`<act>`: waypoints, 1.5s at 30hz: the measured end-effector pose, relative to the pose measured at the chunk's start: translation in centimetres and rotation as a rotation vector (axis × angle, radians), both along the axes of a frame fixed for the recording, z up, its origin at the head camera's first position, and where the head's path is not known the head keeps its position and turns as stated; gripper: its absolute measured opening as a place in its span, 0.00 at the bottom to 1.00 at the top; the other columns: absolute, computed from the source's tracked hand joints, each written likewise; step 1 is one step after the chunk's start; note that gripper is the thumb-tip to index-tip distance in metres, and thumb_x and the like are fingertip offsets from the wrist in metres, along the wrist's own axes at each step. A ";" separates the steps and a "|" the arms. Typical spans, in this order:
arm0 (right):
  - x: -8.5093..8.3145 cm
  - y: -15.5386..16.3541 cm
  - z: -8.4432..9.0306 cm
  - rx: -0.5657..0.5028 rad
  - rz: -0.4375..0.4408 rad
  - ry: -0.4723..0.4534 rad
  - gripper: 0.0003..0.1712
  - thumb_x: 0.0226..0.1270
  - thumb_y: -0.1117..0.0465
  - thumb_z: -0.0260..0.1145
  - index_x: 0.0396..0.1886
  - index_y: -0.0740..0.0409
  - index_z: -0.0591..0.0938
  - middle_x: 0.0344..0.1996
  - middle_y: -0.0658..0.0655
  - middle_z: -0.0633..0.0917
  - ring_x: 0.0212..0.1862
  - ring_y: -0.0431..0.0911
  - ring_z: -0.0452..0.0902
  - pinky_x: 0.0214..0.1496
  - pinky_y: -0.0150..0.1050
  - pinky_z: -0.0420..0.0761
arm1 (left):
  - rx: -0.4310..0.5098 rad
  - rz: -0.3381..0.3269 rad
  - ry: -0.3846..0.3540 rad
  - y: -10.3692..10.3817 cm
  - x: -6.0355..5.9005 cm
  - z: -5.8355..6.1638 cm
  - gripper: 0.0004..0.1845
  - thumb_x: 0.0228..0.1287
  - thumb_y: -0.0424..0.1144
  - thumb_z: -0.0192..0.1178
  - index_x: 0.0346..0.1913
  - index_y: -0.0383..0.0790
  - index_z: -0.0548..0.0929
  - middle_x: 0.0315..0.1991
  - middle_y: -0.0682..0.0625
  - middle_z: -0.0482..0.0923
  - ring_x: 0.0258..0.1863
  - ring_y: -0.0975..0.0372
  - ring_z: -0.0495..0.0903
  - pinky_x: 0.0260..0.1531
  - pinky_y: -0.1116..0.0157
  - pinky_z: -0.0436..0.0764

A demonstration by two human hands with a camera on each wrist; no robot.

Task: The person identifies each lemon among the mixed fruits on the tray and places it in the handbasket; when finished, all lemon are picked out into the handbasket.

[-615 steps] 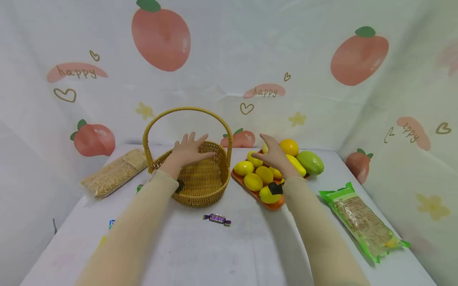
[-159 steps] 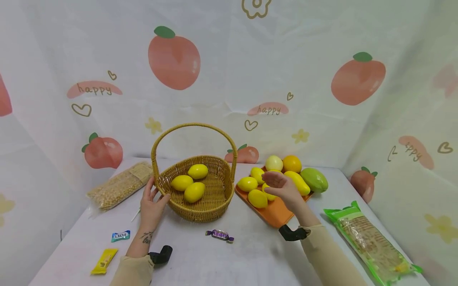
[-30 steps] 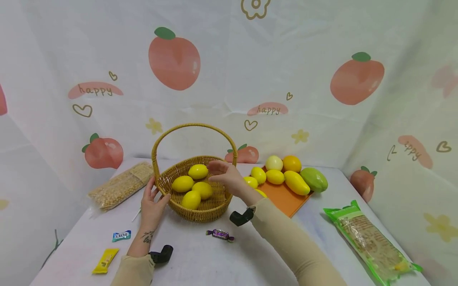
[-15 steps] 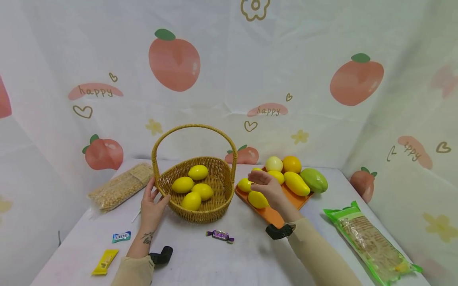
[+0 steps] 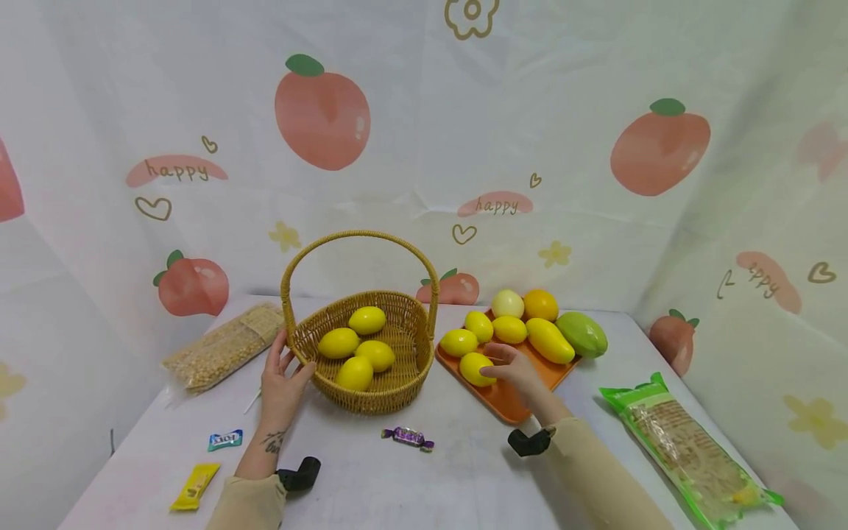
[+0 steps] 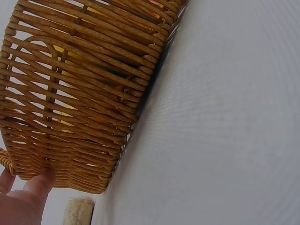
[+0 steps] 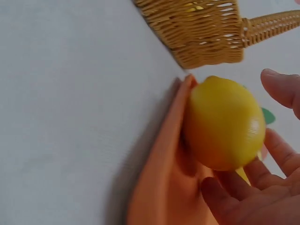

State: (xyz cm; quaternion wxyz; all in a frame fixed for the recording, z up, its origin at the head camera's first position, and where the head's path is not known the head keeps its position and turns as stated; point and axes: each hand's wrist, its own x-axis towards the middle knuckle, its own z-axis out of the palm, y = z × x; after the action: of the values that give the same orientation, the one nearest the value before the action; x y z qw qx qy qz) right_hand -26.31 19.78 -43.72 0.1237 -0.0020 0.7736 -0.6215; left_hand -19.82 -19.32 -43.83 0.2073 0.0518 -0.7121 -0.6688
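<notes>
A wicker basket [image 5: 372,401] with a tall arched handle holds several lemons [image 5: 354,374]. My left hand [image 5: 282,386] grips the basket's left side at the handle's base, thumb toward the front; its thumb shows against the woven wall in the left wrist view. Over the orange tray [image 5: 506,403], my right hand [image 5: 522,374] is at the nearest lemon [image 5: 474,370]. In the right wrist view, its fingers lie along this lemon [image 7: 225,124] while the thumb stands apart from it. Behind it on the tray are more lemons [image 5: 458,343] and a yellow mango [image 5: 550,341].
An orange [image 5: 540,305], a pale round fruit [image 5: 507,303] and a green mango-like fruit [image 5: 581,333] are at the back right. A green-edged packet [image 5: 689,442] lies right, a bag of beans [image 5: 225,350] left. Candies [image 5: 407,437] in purple, blue [image 5: 225,439] and yellow [image 5: 195,486] wrappers lie in front.
Over the last second my right hand has left the basket and come down to the tray's near lemon. Earlier the basket was without lemons; now several lie inside. My left hand has stayed put lately.
</notes>
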 end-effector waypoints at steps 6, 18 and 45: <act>-0.1 -0.6 -0.7 0.066 -0.009 -0.006 0.33 0.51 0.65 0.70 0.60 0.58 0.72 0.59 0.59 0.73 0.54 0.53 0.65 0.59 0.45 0.70 | 0.003 -0.003 -0.001 0.0 0.0 0.0 0.41 0.56 0.21 0.55 0.72 0.44 0.52 0.72 0.47 0.50 0.65 0.47 0.60 0.61 0.50 0.65; 0.4 -0.9 -0.7 0.069 -0.015 -0.007 0.33 0.52 0.68 0.68 0.61 0.60 0.71 0.61 0.62 0.71 0.55 0.53 0.66 0.62 0.48 0.70 | -0.021 0.006 -0.037 0.0 0.0 -0.2 0.42 0.56 0.22 0.56 0.72 0.44 0.52 0.72 0.47 0.50 0.65 0.48 0.61 0.56 0.70 0.71; 3.5 -9.3 8.4 -0.280 0.281 0.072 0.36 0.54 0.72 0.62 0.66 0.63 0.65 0.59 0.62 0.70 0.50 0.48 0.70 0.53 0.34 0.77 | -0.015 0.008 -0.007 0.1 0.0 0.1 0.41 0.57 0.21 0.55 0.72 0.43 0.52 0.72 0.45 0.49 0.65 0.44 0.59 0.62 0.48 0.65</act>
State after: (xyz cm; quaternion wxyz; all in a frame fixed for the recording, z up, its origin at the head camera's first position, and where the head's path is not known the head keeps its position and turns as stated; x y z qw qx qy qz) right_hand -22.79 10.46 -35.33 0.1799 -0.1492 0.6756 -0.6992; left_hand -19.84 -19.22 -43.70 0.2079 0.0554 -0.7174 -0.6626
